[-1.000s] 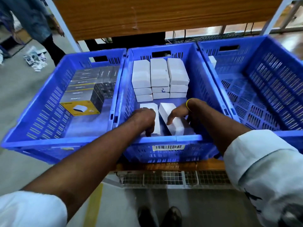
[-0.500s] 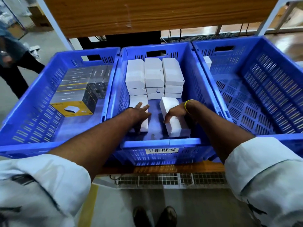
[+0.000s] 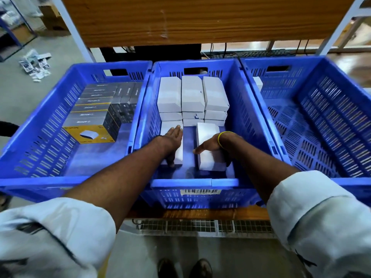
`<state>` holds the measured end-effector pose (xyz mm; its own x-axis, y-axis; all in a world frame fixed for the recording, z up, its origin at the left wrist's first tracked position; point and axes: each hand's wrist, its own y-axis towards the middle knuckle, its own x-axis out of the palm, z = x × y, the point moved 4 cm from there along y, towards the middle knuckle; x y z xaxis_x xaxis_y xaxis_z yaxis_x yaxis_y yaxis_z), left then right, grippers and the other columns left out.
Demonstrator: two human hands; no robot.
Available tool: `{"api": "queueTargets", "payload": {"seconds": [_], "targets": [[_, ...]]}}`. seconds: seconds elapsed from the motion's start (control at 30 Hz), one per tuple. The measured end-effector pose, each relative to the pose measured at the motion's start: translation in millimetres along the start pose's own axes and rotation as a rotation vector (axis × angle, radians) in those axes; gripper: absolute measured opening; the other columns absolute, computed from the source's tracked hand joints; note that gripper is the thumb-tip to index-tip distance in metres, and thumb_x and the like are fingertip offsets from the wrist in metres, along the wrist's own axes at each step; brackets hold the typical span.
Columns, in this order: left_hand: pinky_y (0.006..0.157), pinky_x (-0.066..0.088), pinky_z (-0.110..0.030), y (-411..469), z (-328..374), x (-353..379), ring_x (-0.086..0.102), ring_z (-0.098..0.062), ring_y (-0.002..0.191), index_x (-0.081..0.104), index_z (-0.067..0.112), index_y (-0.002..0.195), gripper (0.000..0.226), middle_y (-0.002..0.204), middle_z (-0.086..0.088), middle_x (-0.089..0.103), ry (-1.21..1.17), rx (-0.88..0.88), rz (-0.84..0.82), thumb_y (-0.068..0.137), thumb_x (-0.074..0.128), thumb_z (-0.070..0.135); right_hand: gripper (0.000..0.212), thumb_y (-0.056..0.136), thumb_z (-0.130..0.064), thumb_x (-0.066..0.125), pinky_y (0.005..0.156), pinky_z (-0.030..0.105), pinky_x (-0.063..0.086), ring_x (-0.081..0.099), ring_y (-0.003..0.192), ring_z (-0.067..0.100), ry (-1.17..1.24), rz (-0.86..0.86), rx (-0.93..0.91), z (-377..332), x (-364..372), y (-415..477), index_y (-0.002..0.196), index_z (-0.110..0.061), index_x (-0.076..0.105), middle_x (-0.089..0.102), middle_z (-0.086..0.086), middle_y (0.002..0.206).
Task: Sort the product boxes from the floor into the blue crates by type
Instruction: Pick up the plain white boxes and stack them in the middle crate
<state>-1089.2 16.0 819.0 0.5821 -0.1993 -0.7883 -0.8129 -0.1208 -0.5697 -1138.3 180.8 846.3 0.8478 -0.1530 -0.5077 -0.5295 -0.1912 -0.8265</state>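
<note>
The left hand (image 3: 172,141) lies flat, fingers straight, pressing on one white box (image 3: 168,126) in the 6 o'clock half of the middle crate (image 3: 192,182). The right hand (image 3: 210,146), a yellow band at its wrist, grips a second white box (image 3: 207,131) just beside it at 3 o'clock, thumb across the top and fingers curled round the far side. A stack of white boxes (image 3: 192,95) fills the crate's 12 o'clock end. At 9 o'clock the left crate (image 3: 30,185) holds dark boxes (image 3: 94,109); at 3 o'clock stands the right crate (image 3: 351,181).
</note>
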Motion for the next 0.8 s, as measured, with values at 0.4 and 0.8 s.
{"api": "queueTargets", "payload": {"seconds": [0.4, 0.8], "targets": [[0.118, 0.024, -0.057, -9.9, 3.6, -0.3, -0.009, -0.031, 0.153, -0.016, -0.001, 0.153, 0.145, 0.163, -0.015, -0.021, -0.185, -0.076, 0.037, 0.063, 0.092, 0.033, 0.091, 0.077, -0.072, 0.063, 0.095, 0.046, 0.054, 0.064, 0.105, 0.037, -0.138, 0.119, -0.138, -48.1, 16.9, 10.8, 0.135, -0.004, 0.05, 0.056, 0.016, 0.127], [0.116, 0.019, -0.059, -4.4, 9.4, 1.9, -0.009, -0.032, 0.153, -0.021, 0.028, 0.155, 0.136, 0.163, -0.013, -0.023, -0.221, -0.075, 0.092, 0.069, 0.079, 0.062, 0.046, 0.051, -0.042, 0.093, 0.088, 0.037, 0.058, 0.074, 0.079, 0.012, -0.504, 0.092, -0.1, -31.6, 10.3, 50.2, 0.079, -0.011, 0.075, 0.077, -0.002, 0.077]]}}
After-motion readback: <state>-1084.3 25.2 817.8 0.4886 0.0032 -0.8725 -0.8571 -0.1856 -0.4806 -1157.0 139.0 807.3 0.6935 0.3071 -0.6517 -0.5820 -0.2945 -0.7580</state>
